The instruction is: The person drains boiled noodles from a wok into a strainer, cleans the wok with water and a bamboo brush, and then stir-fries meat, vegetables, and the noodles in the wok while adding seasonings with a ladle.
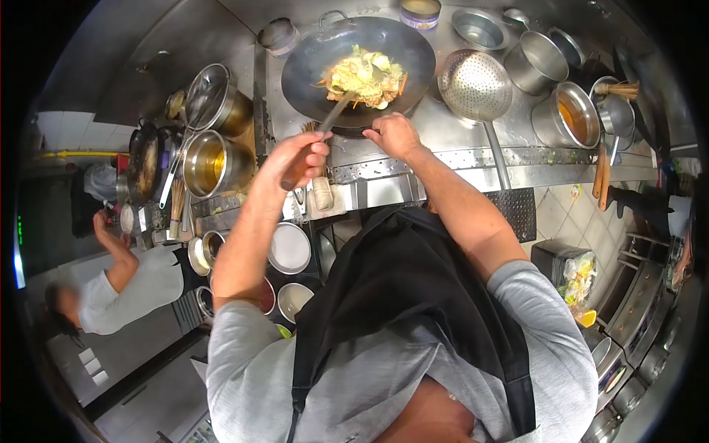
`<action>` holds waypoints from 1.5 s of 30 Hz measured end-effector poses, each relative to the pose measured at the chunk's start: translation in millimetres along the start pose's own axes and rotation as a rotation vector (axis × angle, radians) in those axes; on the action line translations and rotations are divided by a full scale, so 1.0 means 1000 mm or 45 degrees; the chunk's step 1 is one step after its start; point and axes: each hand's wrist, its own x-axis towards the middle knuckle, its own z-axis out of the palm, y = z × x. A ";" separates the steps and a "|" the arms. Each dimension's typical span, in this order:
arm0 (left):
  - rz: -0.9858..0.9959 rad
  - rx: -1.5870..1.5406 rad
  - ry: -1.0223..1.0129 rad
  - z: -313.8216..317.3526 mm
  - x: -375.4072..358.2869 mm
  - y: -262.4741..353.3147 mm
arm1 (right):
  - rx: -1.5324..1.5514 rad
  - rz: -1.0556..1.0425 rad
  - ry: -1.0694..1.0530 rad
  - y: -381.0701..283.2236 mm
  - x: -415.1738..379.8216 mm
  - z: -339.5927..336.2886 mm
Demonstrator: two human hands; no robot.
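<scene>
My left hand (299,156) is closed around the metal handle of a long utensil (338,112), whose far end reaches into the food. The dark wok (303,81) sits on the steel stove top and holds a heap of noodles with vegetables (365,77). At the wok's near rim, my right hand (394,136) is closed on the wok's handle (362,132). To the right of the wok lies a perforated skimmer (475,85), its long handle pointing toward my body.
Pots (214,164) of yellowish liquid stand at left. More pots (535,63) and an orange-liquid pot (567,114) are at right. Bamboo brushes (321,193) hang near the stove edge. Another person (133,292) works at far left. Bowls (289,249) sit beside my left arm.
</scene>
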 end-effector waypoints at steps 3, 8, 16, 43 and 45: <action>0.027 0.446 0.253 0.007 -0.026 0.024 | 0.027 -0.006 0.023 0.003 0.000 0.003; 0.081 0.956 0.265 -0.010 -0.038 0.044 | 0.063 -0.017 0.075 0.006 -0.001 0.008; 0.449 1.840 0.566 -0.021 -0.059 0.031 | 0.064 -0.039 0.089 0.005 -0.003 0.003; 0.278 1.569 0.473 -0.021 -0.070 -0.067 | -0.013 -0.019 0.024 0.011 0.004 0.006; 0.350 1.641 0.582 -0.018 -0.035 -0.074 | -0.009 -0.010 -0.024 0.010 0.004 0.004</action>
